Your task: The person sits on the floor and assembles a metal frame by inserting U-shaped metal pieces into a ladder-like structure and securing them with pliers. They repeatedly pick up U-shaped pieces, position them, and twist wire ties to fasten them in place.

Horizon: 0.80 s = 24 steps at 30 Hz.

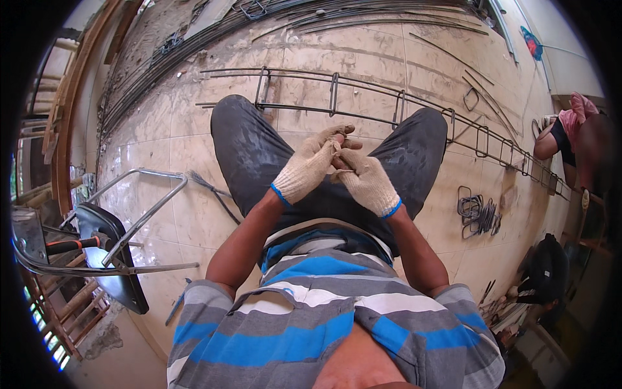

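Both my hands wear cream knitted work gloves with blue cuffs, and they meet above my lap. My left hand (308, 167) has its fingers bent inward, with dark fingertips showing. My right hand (367, 179) presses its bent fingers against the left one. A loose bit of glove fabric shows between them; whether anything small is pinched there is hidden. Beyond my knees, a long steel rebar cage (334, 97) with square stirrups stretches across the tiled floor, apart from my hands.
A metal-framed chair (139, 175) lies at left, with a black-and-orange tool handle (71, 245) by it. Thin wires (214, 189) lie near my left knee. Bent stirrups (478, 212) are piled at right. Long rebars (214, 35) lie at the back. Another person (573, 133) is at far right.
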Each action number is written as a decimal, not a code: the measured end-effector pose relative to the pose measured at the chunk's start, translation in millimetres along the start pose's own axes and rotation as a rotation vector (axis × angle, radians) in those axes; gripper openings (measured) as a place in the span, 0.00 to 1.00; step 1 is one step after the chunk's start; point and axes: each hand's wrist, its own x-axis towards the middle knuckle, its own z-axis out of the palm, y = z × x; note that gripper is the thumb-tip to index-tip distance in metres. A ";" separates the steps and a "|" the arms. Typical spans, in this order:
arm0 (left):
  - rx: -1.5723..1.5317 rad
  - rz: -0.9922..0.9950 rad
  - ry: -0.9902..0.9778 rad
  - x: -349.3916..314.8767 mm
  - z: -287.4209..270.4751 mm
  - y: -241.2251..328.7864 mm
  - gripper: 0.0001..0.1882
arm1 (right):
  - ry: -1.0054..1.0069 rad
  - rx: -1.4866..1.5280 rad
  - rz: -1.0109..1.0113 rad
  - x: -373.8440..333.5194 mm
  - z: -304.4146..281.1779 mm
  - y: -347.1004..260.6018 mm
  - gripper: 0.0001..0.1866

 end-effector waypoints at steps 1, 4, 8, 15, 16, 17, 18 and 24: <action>0.015 0.027 0.036 -1.1 -2.9 -4.6 0.29 | -0.008 0.176 0.036 0.2 6.9 -7.6 0.15; 0.014 0.048 0.118 -4.7 -14.9 -7.0 0.28 | -0.137 0.067 0.134 6.5 10.5 -15.3 0.17; -0.247 -0.024 0.180 8.4 -51.0 -36.7 0.27 | -0.183 0.221 0.217 6.5 22.3 6.2 0.19; -0.305 -0.183 0.317 57.0 -81.5 -89.5 0.27 | 0.214 -0.176 0.092 16.9 -67.9 -5.1 0.22; -0.029 -0.220 0.296 69.5 -89.3 -96.0 0.27 | 0.266 -0.190 0.059 18.6 -92.7 -3.5 0.22; 0.246 -0.256 0.278 84.6 -101.6 -106.7 0.27 | 0.326 -0.252 0.073 19.9 -115.6 -7.3 0.22; 0.521 -0.284 0.240 98.4 -104.6 -112.9 0.27 | 0.376 -0.176 0.078 18.7 -142.7 -0.5 0.22; 1.693 0.075 0.438 114.7 -76.5 -135.4 0.33 | 0.411 -0.317 0.108 4.4 -239.4 -3.9 0.25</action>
